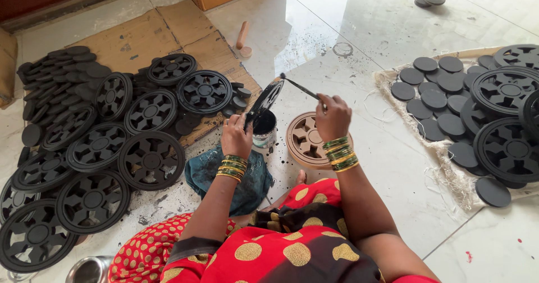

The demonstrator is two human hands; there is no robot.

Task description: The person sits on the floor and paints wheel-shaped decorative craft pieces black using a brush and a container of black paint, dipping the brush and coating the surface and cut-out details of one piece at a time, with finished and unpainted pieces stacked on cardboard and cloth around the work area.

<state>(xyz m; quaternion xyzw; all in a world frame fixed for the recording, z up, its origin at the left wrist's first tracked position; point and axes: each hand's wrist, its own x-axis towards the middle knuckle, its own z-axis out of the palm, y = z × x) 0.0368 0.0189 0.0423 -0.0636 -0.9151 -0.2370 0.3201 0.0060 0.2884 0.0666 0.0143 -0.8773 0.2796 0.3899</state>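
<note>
My left hand [236, 136] holds a black-painted wheel [264, 101] on edge, tilted over a small tin of black paint [264, 129]. My right hand [332, 116] grips a thin paintbrush [300, 86] whose tip touches the wheel's upper rim. An unpainted brown wooden wheel [305, 140] lies flat on the floor just below my right hand. Green and gold bangles sit on both wrists. A teal cloth [202, 173] lies on the floor under my left forearm.
Several painted black wheels [106, 148] and small discs [50, 78] cover cardboard at the left. More black discs [435, 97] and wheels [505, 145] lie on a sack at the right. A wooden peg [242, 37] and a steel cup [90, 269] rest on the marble floor.
</note>
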